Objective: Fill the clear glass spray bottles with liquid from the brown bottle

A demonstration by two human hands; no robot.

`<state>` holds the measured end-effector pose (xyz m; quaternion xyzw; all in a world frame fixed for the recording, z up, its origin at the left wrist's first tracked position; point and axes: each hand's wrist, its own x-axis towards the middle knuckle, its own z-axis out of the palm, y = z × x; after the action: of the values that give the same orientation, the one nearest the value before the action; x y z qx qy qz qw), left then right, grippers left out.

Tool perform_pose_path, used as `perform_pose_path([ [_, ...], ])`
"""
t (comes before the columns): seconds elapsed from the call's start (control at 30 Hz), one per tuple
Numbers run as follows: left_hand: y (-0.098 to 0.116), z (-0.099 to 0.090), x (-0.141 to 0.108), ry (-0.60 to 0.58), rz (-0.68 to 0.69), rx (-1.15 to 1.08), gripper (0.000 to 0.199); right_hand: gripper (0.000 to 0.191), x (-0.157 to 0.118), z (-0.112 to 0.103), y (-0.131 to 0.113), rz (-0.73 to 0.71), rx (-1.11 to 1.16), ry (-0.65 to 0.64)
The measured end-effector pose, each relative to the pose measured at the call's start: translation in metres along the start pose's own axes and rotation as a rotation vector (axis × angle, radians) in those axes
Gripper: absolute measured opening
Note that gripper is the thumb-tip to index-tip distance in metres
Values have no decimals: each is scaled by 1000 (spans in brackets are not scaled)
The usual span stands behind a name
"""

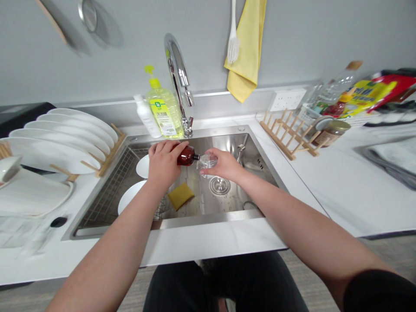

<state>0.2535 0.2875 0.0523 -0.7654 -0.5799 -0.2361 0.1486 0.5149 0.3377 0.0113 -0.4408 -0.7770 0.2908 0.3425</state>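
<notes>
Over the sink, my left hand (pixel 165 161) is wrapped round a dark red-brown bottle (pixel 186 157), which lies tilted on its side with its black neck pointing right. My right hand (pixel 226 164) is closed on a small clear cup-like piece (pixel 208 163) right at the bottle's mouth. Whether the two touch, and whether liquid flows, I cannot tell. Below them a yellow sponge (pixel 181 196) lies on the sink floor, left of the drain (pixel 220 185).
White bowls (pixel 131 196) sit on a wire rack at the sink's left. Behind stand the faucet (pixel 177 65), a dish soap bottle (pixel 164 110) and a white bottle (pixel 147 117). Plates (pixel 61 138) fill a wooden rack at left; another wooden rack (pixel 290 136) stands at right.
</notes>
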Motion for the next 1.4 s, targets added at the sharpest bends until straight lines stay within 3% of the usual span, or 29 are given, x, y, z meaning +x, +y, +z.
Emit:
perform_pose_path([
  [1.4, -1, 0, 0, 20, 23, 10, 67, 71, -1, -1, -4, 0, -20, -1],
])
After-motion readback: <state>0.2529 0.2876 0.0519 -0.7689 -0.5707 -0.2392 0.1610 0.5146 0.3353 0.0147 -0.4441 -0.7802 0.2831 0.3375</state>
